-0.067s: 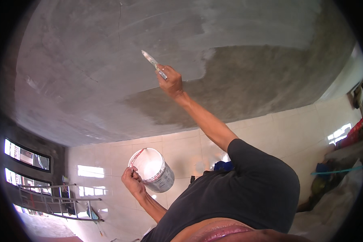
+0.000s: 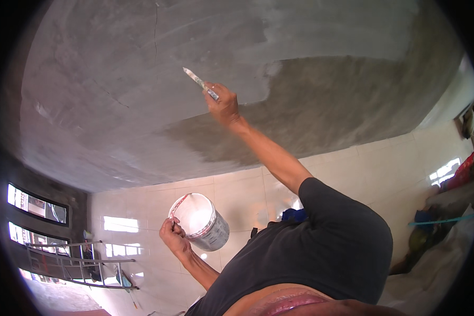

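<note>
My right hand (image 2: 224,107) is raised to a grey plastered wall (image 2: 116,47), fingers closed round a flat paintbrush (image 2: 197,80). The brush points up and left, its pale bristles at the wall; whether they touch it I cannot tell. Low on the left, my left hand (image 2: 175,238) grips the red-and-white handle (image 2: 180,203) of a paint bucket (image 2: 214,236). The bucket hangs tilted, with white paint inside its rim. Lighter grey coating covers the wall's left and upper parts; a darker brownish patch (image 2: 321,95) lies to the right of the brush.
Shiny cream tiles (image 2: 347,171) cover the floor below the wall. A metal ladder (image 2: 97,268) stands at lower left by barred windows (image 2: 37,205). Covered items and a red cloth (image 2: 461,174) are piled at the right. Something blue (image 2: 294,215) shows beyond my shirt.
The brush tip has shifted very slightly left and down along the wall. My view has turned a little; the bucket and both grips are otherwise the same.
</note>
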The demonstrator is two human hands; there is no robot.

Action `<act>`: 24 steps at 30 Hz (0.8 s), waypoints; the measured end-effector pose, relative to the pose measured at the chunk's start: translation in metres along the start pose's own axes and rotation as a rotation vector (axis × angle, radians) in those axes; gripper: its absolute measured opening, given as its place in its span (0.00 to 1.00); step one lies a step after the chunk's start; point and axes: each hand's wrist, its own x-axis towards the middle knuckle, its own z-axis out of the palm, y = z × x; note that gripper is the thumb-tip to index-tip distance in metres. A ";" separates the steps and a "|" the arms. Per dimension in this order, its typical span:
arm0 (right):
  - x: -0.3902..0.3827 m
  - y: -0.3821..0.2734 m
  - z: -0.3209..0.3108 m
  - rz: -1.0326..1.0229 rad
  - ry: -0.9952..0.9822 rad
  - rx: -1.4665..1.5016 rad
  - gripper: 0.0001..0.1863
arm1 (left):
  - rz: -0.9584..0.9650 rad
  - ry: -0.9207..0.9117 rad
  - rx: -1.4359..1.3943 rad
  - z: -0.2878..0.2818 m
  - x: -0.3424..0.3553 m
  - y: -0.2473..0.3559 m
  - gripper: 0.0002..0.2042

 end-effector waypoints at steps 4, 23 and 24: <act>0.023 0.034 -0.037 -0.013 0.048 -0.080 0.12 | -0.006 -0.003 0.003 -0.002 0.002 0.000 0.10; 0.040 -0.008 -0.244 0.220 0.244 0.172 0.11 | 0.005 -0.055 -0.073 0.003 0.000 0.010 0.10; 0.030 -0.013 -0.236 0.245 0.211 0.203 0.10 | 0.007 -0.069 -0.063 0.002 -0.001 0.012 0.10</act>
